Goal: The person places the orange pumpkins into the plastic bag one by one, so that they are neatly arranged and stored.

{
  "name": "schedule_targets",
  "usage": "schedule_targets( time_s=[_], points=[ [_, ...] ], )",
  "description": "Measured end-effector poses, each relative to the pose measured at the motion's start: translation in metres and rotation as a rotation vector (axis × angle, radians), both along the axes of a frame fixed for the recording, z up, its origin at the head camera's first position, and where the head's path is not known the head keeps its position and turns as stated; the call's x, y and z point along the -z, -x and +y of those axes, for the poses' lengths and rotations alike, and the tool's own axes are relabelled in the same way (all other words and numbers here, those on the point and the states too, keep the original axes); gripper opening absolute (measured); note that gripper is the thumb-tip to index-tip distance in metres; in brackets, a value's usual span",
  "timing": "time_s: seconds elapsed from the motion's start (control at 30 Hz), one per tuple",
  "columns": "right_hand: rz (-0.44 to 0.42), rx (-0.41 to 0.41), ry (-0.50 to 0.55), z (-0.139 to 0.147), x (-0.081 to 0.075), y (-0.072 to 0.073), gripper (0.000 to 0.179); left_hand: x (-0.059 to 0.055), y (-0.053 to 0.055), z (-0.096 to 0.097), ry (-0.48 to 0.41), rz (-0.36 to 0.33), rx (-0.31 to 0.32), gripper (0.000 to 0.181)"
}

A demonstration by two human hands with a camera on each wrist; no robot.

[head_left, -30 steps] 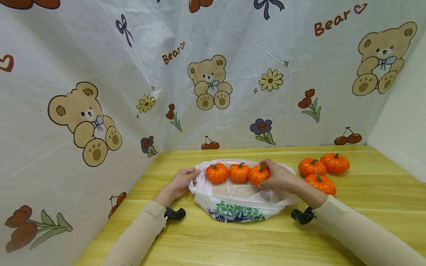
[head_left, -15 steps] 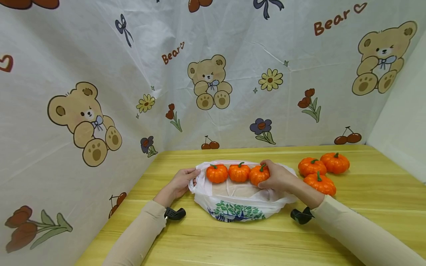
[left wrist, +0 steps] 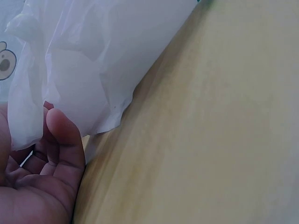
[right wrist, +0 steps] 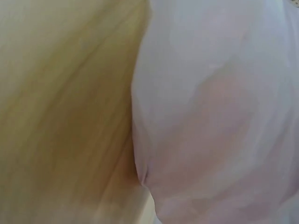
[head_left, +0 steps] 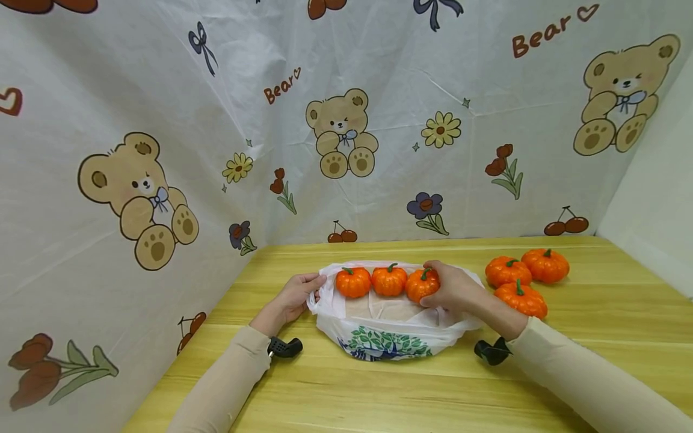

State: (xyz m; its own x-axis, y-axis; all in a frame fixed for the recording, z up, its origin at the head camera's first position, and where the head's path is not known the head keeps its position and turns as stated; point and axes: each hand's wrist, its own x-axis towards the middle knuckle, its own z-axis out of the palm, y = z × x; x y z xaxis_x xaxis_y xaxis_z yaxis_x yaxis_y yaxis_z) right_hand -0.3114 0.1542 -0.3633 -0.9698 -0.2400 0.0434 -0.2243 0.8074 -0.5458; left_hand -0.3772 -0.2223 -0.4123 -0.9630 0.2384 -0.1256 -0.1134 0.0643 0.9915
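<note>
A white plastic bag with a green tree print lies spread with its mouth facing up. Three small orange pumpkins stand in a row inside: a left pumpkin, a middle pumpkin and a right pumpkin. With curled fingers my left hand pinches the bag's left edge, seen also in the left wrist view as white plastic by the fingers. My right hand grips the right pumpkin from its right side. In the right wrist view the bag's plastic hides that hand.
On the table, to the right of the bag, three more orange pumpkins sit close together. A bear-print cloth hangs behind and on the left. A white wall bounds the right side.
</note>
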Motion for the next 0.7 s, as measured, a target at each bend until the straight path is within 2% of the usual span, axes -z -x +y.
schedule_targets(
  time_s=[0.7],
  points=[
    [-0.020,-0.054,0.016,0.011,-0.035,-0.011,0.078,0.001,0.000,-0.001,0.001,0.002,0.013,0.042]
  ],
)
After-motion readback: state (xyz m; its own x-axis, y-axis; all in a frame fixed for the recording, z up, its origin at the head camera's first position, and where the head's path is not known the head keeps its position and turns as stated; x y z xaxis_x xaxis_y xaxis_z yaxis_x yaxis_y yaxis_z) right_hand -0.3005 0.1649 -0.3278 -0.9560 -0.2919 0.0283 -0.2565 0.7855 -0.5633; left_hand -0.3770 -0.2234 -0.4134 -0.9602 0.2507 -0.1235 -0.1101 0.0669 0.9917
